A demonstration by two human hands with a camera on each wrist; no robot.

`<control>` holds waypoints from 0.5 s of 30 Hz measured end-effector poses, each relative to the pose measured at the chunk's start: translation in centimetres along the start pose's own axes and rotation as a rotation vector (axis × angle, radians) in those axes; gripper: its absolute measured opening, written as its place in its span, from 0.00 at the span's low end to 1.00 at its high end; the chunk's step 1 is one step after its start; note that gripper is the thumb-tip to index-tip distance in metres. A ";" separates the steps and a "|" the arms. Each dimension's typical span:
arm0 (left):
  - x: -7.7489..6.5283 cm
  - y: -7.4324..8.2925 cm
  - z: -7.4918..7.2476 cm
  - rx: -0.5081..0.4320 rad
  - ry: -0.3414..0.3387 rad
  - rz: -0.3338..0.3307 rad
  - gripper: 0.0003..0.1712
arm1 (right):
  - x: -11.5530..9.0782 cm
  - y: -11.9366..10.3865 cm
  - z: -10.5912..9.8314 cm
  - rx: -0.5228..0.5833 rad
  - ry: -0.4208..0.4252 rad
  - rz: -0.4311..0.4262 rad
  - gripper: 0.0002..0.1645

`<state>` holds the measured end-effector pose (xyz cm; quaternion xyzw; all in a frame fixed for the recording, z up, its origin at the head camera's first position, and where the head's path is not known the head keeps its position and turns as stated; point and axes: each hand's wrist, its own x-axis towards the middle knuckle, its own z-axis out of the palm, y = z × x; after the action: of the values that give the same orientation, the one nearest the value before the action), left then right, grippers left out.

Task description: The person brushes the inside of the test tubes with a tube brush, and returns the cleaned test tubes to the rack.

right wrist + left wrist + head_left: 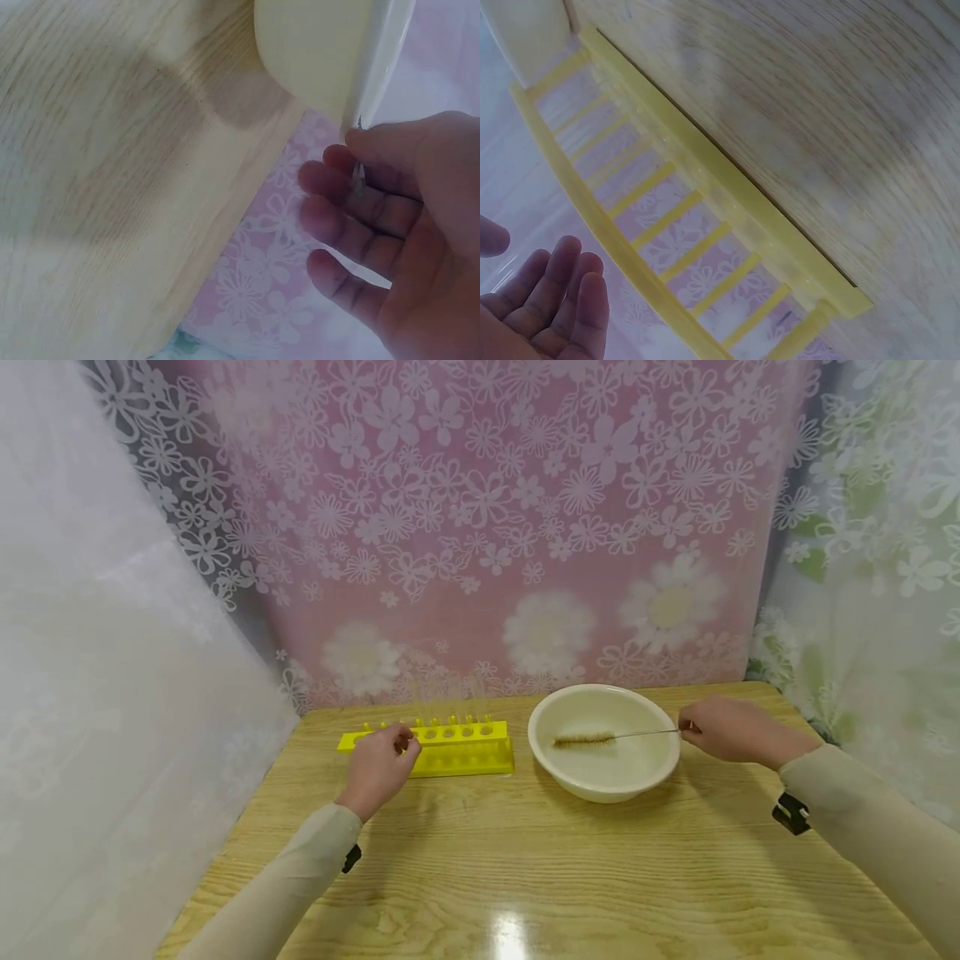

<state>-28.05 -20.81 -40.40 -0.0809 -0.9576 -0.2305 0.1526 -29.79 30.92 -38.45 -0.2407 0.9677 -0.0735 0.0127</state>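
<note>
Brush (585, 740) is being held in the head view above the inside of the white bowl (600, 790), its wire handle (645, 733) being pinched by the right grip (723, 727) at the bowl's right rim. Open room is being left on the desk (465, 868) in front, while the back edge is being bordered by a floral sheet (525, 527). The bristles are being pointed left, the long axis being laid nearly level, left to right. Clear tubes (452, 693) are being held upright by the yellow rack (461, 764), which is being partly covered by the left grip (381, 768).

In the left wrist view, the rack is being shown aslant beside the left grip, whose thumb is being held wide of loosely bent fingers.

In the right wrist view, the desk's edge is being seen diagonally; the wire is being pinched narrowly beside the bowl's rim.
</note>
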 end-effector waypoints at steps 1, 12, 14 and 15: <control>0.0 0.0 0.0 0.000 -0.004 -0.004 0.11 | -0.1 0.1 0.0 0.004 -0.002 -0.005 0.06; 0.2 -0.2 -0.1 -0.008 -0.022 -0.031 0.13 | -0.7 0.5 -0.1 0.118 0.002 -0.007 0.08; 0.2 -0.3 -0.1 -0.003 -0.032 -0.039 0.13 | -0.7 0.5 0.0 0.129 0.001 -0.010 0.08; 0.2 -0.3 -0.1 0.000 -0.036 -0.044 0.13 | -0.6 0.5 0.1 0.135 0.001 -0.011 0.08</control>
<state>-28.25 -21.10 -40.41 -0.0638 -0.9618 -0.2323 0.1302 -29.48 31.66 -38.65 -0.2447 0.9592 -0.1387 0.0278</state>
